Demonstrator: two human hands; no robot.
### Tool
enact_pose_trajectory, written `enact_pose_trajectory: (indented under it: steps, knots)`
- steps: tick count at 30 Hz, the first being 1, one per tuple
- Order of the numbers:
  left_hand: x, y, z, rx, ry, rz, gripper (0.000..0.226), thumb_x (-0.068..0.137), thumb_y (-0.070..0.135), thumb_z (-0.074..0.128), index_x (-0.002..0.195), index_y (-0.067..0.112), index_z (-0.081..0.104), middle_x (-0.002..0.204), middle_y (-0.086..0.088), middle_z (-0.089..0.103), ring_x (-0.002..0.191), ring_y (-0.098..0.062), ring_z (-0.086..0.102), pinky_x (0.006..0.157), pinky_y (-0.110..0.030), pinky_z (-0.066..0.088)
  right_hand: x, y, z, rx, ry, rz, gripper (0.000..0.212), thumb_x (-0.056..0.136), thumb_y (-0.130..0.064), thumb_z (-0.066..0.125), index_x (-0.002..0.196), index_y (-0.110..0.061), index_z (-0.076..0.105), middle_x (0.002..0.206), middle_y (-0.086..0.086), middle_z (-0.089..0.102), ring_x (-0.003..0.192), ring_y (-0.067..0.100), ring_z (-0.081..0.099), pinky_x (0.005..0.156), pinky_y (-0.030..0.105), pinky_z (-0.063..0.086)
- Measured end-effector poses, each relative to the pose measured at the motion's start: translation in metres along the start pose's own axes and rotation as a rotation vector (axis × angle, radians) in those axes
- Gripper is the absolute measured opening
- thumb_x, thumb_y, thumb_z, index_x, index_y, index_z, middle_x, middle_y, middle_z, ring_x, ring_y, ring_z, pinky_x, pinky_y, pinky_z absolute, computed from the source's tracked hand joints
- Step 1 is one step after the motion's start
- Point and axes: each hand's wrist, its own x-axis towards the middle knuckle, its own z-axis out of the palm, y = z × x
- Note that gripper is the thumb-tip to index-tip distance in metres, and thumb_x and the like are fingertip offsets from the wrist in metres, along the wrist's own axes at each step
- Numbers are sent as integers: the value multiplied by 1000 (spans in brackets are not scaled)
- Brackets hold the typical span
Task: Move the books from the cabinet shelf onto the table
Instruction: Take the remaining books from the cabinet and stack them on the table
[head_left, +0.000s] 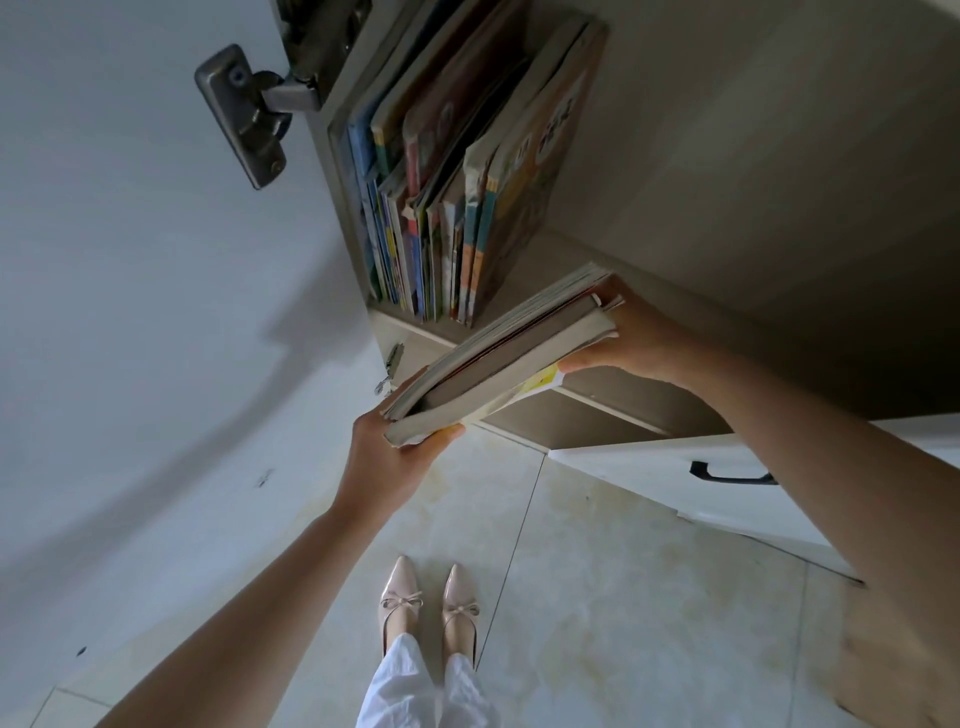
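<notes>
A stack of several thin books (511, 353), pages edge-on toward me, hangs in the air just in front of the cabinet shelf (415, 327). My left hand (395, 457) grips its near lower corner from below. My right hand (634, 332) clamps its far upper end. Several more colourful books (467, 171) stand upright on the shelf, leaning against the cabinet's left wall. No table is in view.
The open cabinet door (130, 260) with its metal hinge (249, 111) fills the left. A lower white door with a black handle (727, 475) stands open at the right. Below are a pale tiled floor (623, 597) and my shoes (428, 603).
</notes>
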Motion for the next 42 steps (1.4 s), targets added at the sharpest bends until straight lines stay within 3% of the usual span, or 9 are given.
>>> enact_pose_trajectory:
  steps: [3, 8, 11, 16, 19, 27, 33, 37, 42]
  knots:
    - [1, -2, -2, -15, 9, -64, 41, 68, 26, 86, 104, 10, 73, 95, 2, 75, 93, -7, 71, 81, -21, 56, -4, 3, 3, 39, 25, -32, 69, 62, 3, 85, 122, 2, 51, 117, 15, 64, 94, 1, 64, 87, 23, 54]
    - [-15, 9, -15, -24, -53, -90, 48, 64, 38, 83, 103, 12, 73, 97, 5, 75, 95, -6, 70, 83, -25, 56, -39, -6, 10, 30, 98, -38, 61, 64, -1, 85, 117, 1, 55, 100, 4, 65, 78, -21, 58, 66, -1, 42]
    - [-33, 30, -27, -47, -110, -58, 48, 65, 32, 82, 109, 16, 71, 103, 10, 74, 99, -3, 68, 86, -19, 51, -72, -13, 14, 17, 94, -6, 58, 65, -13, 87, 114, -11, 57, 96, -6, 65, 82, -11, 60, 68, -2, 42]
    - [-67, 73, -55, -156, -220, -155, 48, 66, 9, 82, 110, 23, 67, 107, 1, 75, 102, -14, 69, 87, -32, 56, -140, -36, 14, 210, 57, 68, 60, 55, -29, 90, 107, -10, 66, 101, 1, 75, 96, 19, 71, 86, 40, 57]
    - [-93, 107, -69, -243, -209, -236, 50, 64, -2, 82, 108, 13, 65, 94, 9, 76, 87, -7, 72, 72, -21, 55, -184, -61, 15, 335, 43, 62, 46, 67, -27, 81, 109, -18, 66, 104, -10, 75, 97, 11, 71, 89, 42, 56]
    - [-155, 175, -82, -631, 79, -468, 67, 66, 7, 78, 126, 21, 50, 106, -10, 74, 94, -37, 71, 78, -57, 57, -259, -119, 23, 571, 31, 108, 48, 76, -46, 66, 121, -29, 60, 110, -10, 73, 97, 12, 71, 89, 40, 55]
    - [-207, 209, -69, -681, 300, -544, 60, 75, 13, 74, 129, 18, 48, 100, -8, 75, 86, -36, 73, 68, -51, 60, -281, -134, 13, 511, 59, 0, 25, 86, -35, 65, 109, -29, 62, 99, -15, 74, 90, 4, 71, 81, 26, 58]
    - [-247, 226, -56, -644, 464, -547, 59, 80, 16, 74, 130, 24, 46, 106, -11, 72, 82, -33, 74, 69, -53, 59, -296, -138, 9, 392, 80, -66, 37, 84, -37, 69, 114, -19, 56, 100, -14, 69, 81, -8, 66, 67, 9, 52]
    - [-320, 245, -43, -689, 627, -480, 78, 74, 17, 79, 136, 37, 36, 109, -11, 72, 88, -36, 72, 71, -57, 58, -334, -158, 12, 261, -73, -230, 54, 87, -32, 68, 130, -33, 35, 107, -19, 64, 89, -5, 67, 66, 11, 53]
